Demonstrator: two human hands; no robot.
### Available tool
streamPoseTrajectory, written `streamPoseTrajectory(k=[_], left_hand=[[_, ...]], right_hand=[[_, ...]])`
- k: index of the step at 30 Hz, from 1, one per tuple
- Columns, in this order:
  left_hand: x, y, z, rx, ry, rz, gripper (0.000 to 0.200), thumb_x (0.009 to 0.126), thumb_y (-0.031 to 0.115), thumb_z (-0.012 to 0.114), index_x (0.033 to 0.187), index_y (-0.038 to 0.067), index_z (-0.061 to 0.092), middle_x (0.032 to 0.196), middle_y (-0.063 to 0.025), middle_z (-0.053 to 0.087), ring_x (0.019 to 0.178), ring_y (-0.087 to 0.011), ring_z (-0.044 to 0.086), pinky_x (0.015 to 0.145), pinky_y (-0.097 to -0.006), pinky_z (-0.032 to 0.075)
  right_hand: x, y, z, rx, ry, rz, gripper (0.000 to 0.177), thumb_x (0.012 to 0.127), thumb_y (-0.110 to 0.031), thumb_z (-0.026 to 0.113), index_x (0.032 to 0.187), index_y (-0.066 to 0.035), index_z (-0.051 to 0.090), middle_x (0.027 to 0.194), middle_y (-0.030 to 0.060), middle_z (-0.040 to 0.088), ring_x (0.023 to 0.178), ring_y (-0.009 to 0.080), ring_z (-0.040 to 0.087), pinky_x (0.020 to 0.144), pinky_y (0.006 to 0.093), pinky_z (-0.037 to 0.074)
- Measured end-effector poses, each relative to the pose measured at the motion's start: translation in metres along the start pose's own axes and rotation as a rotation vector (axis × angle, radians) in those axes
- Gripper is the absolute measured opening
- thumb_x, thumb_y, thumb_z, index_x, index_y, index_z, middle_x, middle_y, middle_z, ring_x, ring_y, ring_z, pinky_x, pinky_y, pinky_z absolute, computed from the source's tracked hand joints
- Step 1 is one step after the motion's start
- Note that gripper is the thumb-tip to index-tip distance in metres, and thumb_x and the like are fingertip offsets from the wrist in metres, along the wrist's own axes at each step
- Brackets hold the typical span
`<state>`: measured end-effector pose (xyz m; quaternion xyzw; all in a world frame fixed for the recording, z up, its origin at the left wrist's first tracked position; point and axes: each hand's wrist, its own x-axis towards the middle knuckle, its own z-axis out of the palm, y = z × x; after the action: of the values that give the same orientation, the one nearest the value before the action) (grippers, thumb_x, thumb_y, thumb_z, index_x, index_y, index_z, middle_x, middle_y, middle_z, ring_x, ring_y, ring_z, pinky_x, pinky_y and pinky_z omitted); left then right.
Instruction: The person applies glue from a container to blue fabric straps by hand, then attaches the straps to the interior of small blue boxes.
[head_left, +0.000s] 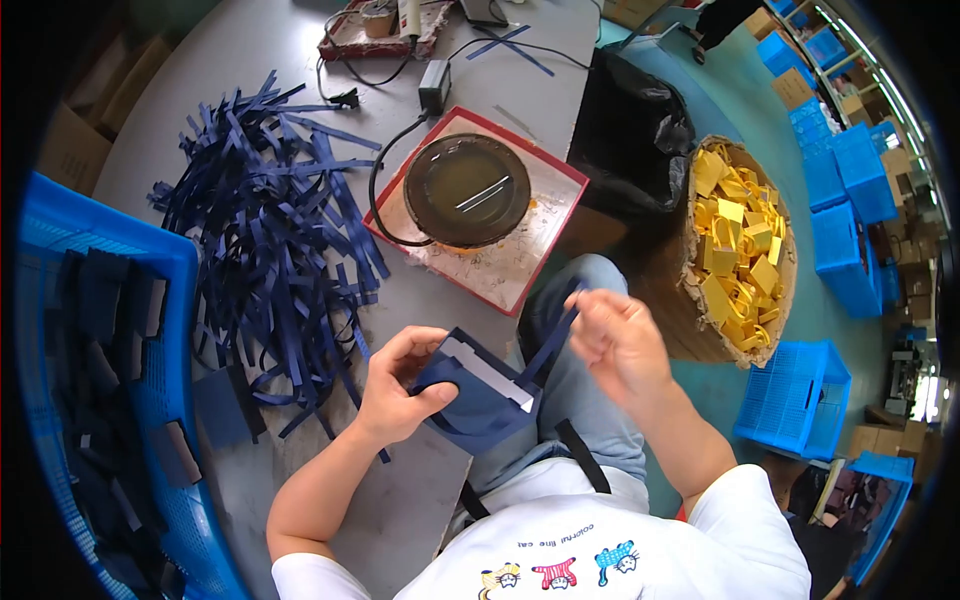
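My left hand (398, 385) grips a small navy paper bag (478, 395) by its open top, thumb inside against its white inner flap. My right hand (618, 340) pinches a navy ribbon strip (556, 335) that runs from the bag's mouth up to my fingers. The bag hangs over my lap at the table's edge. A big loose pile of the same navy ribbon strips (270, 220) lies on the grey table (200, 60) to my left.
A round dark glue pot (468, 190) sits in a red tray (520, 260) with a black cable. A blue crate (110, 400) at left holds several dark folded bags. A sack of yellow pieces (740, 250), a black bag (630, 130) and blue crates (795, 395) stand on the floor at right.
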<state>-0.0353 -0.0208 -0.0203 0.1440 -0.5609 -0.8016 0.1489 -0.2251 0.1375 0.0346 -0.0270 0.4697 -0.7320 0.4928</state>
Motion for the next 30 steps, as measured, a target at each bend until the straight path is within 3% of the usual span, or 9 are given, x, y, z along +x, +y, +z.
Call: streamPoseTrajectory(k=[5,9,10,13,16,17,20,23,30], left_hand=[[0.002,0.0,0.0,0.058,0.011,-0.053,0.045,0.069,0.009,0.072,0.108,-0.002,0.051,0.094,-0.0057,0.059,0.086,-0.0104,0.056,0.079,-0.0238,0.045],[0.002,0.0,0.001,0.11,-0.013,-0.049,0.044,0.07,0.007,0.071,0.107,-0.002,0.052,0.094,-0.0063,0.059,0.086,-0.0108,0.057,0.08,-0.0242,0.044],[0.003,0.0,0.002,0.108,-0.014,-0.047,0.044,0.07,0.007,0.071,0.107,-0.002,0.052,0.094,-0.0063,0.059,0.086,-0.0108,0.057,0.08,-0.0242,0.044],[0.003,0.001,0.002,0.085,0.008,-0.045,0.043,0.069,0.007,0.071,0.107,-0.002,0.052,0.095,-0.0065,0.06,0.086,-0.0112,0.057,0.081,-0.0244,0.044],[0.002,0.003,0.003,0.149,-0.057,-0.056,0.043,0.07,0.008,0.072,0.107,-0.002,0.052,0.095,-0.008,0.06,0.087,-0.0124,0.058,0.081,-0.0253,0.045],[0.002,0.004,0.002,0.152,-0.044,-0.058,0.043,0.07,0.008,0.072,0.107,-0.002,0.052,0.095,-0.008,0.06,0.087,-0.0124,0.058,0.081,-0.0253,0.045],[0.003,0.006,0.004,0.189,-0.068,-0.019,0.044,0.07,0.011,0.073,0.106,-0.003,0.052,0.091,-0.0099,0.061,0.084,-0.0134,0.059,0.08,-0.0261,0.046],[0.003,0.004,0.002,0.191,-0.072,-0.019,0.044,0.069,0.011,0.074,0.106,-0.003,0.052,0.091,-0.0096,0.061,0.084,-0.0135,0.059,0.08,-0.026,0.046],[0.004,0.003,0.001,0.191,-0.08,-0.007,0.044,0.068,0.009,0.074,0.105,-0.003,0.053,0.089,-0.0093,0.06,0.082,-0.0125,0.058,0.078,-0.0253,0.046]], right_hand=[[0.015,-0.04,-0.014,-0.027,0.109,-0.325,0.012,0.085,-0.01,0.061,0.09,0.0,0.062,0.057,-0.0047,0.043,0.048,0.004,0.031,0.044,0.0199,0.024],[0.023,-0.053,-0.014,0.015,0.137,-0.436,0.009,0.085,-0.012,0.061,0.091,-0.005,0.063,0.068,-0.0016,0.054,0.058,0.0059,0.042,0.054,0.0219,0.036],[0.025,-0.053,-0.006,0.031,0.236,-0.47,0.009,0.087,-0.014,0.058,0.09,-0.005,0.061,0.077,0.0018,0.059,0.065,0.0078,0.048,0.062,0.0245,0.042],[0.026,-0.052,0.009,0.143,0.194,-0.36,0.011,0.089,-0.015,0.055,0.089,-0.005,0.059,0.081,0.0043,0.06,0.068,0.0089,0.051,0.064,0.0257,0.045],[0.034,-0.048,0.002,-0.027,-0.046,-0.215,0.013,0.09,-0.015,0.053,0.088,-0.002,0.057,0.066,0.0009,0.052,0.05,0.0052,0.041,0.043,0.0188,0.031],[0.037,-0.041,0.007,-0.12,0.011,-0.244,0.012,0.089,-0.013,0.055,0.087,-0.002,0.058,0.06,-0.0033,0.045,0.044,0.0023,0.033,0.04,0.018,0.022],[0.048,-0.027,0.014,-0.254,0.074,-0.236,0.009,0.083,-0.011,0.063,0.082,-0.002,0.061,0.059,-0.0083,0.045,0.044,-0.001,0.029,0.04,0.0178,0.019],[0.057,-0.016,0.02,-0.35,0.107,-0.242,0.009,0.084,-0.012,0.062,0.084,-0.002,0.062,0.058,-0.0074,0.044,0.044,0.0,0.029,0.04,0.0172,0.021],[0.069,-0.008,0.028,-0.317,0.14,-0.203,0.009,0.082,-0.01,0.065,0.082,-0.002,0.061,0.058,-0.007,0.045,0.043,-0.0006,0.029,0.039,0.0173,0.02]])
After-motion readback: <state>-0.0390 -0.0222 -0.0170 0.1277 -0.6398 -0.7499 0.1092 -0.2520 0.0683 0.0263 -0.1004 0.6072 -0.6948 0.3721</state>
